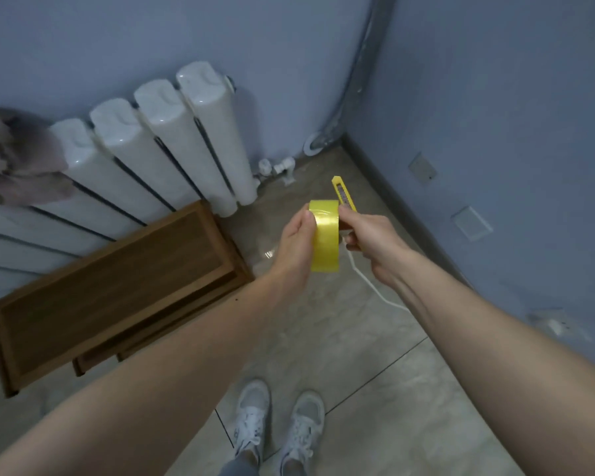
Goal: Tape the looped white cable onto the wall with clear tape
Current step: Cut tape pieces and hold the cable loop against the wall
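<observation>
Tape roll [324,235] — glossy yellowish ring — gripped between both hands.

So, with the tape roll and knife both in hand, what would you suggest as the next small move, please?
Probably peel a free end off the tape roll: the left hand grips it, the right hand holds the yellow utility knife and white cable, and no strip looks pulled out yet.

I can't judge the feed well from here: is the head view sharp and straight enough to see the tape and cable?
Head view: dim, bluish, soft; wide-angle bending curves the radiator and walls. The tape roll reads clearly; the white cable is thin, partly hidden by the right hand.
</observation>
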